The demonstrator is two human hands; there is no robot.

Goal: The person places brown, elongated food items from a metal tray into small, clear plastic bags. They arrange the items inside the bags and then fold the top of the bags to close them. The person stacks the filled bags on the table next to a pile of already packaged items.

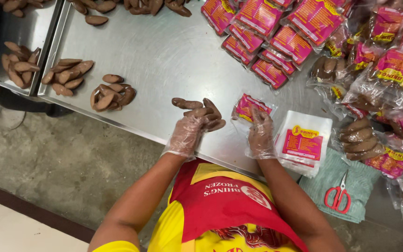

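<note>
Gripping a clear pouch with a pink label, the right hand holds it near the steel worktop's front edge, while the left hand clasps brown pieces just left, long axes pointing toward it.

We see a brushed, dully shining metal table under matt brown pieces. Thin crinkled clear plastic gloves cover our left hand and right hand, which holds a glossy plastic bag. Red-handled scissors lie on soft green cloth.
</note>
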